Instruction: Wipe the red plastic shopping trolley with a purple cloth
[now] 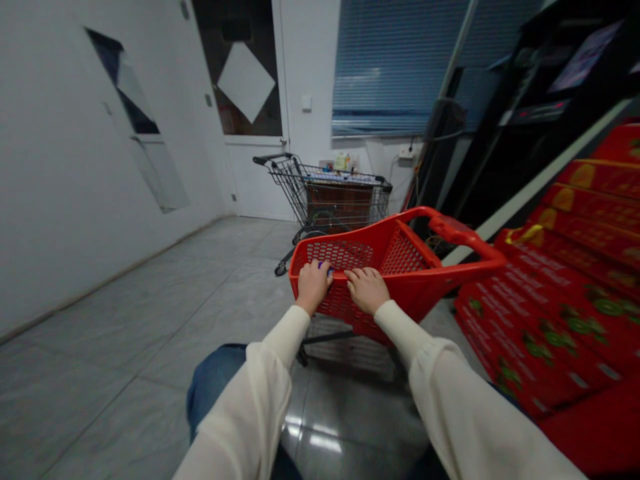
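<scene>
A red plastic shopping trolley (403,253) with mesh walls and a long handle stands directly in front of me on small wheels. My left hand (314,285) curls over its near rim, and my right hand (367,290) grips the same rim a little to the right. Just past my left fingers, a small blue-violet item (324,268) shows at the rim. It is too small and too hidden to identify. The trolley's basket interior is partly visible, and its lower frame sits under my forearms.
Stacked red cartons (560,313) with green fruit prints line the right side. A wire shopping cart (325,193) holding a brown box stands ahead by a white door (255,173). Dark equipment (500,133) stands at upper right. Grey tile floor (125,320) spreads left.
</scene>
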